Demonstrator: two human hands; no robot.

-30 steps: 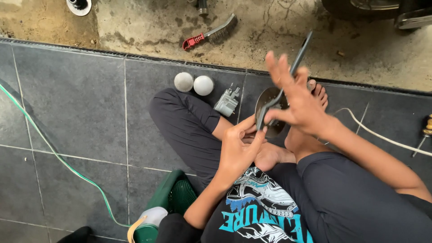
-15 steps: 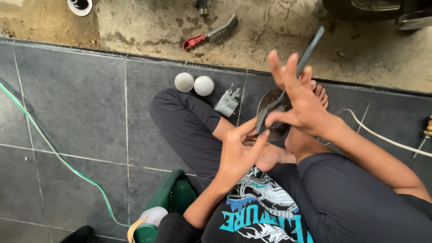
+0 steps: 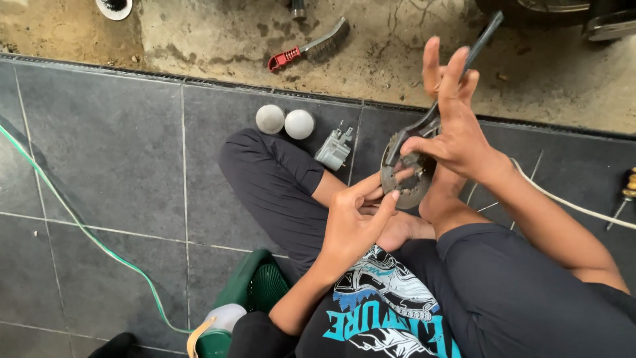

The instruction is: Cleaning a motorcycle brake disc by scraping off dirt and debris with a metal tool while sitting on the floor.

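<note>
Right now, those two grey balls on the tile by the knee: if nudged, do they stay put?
Probably not. The two grey balls look round and smooth, resting loose on flat, slick-looking tile, so a push would likely send them rolling. They sit side by side, seemingly touching, so moving one would probably shift the other. Weight cannot be judged.

Dark charcoal trousers [image 3: 285,179] cover both legs, the fabric soft and creased, the hems pulled up short of the ankles. The feet [image 3: 440,199] are bare, no shoes or socks. On top there's a black T-shirt [image 3: 384,311] with a big printed graphic in white, teal and blue, block lettering under a drawn figure; both forearms are bare, and the left hand [image 3: 354,225] and right hand [image 3: 454,129] wear no gloves, rings or watch.
</note>
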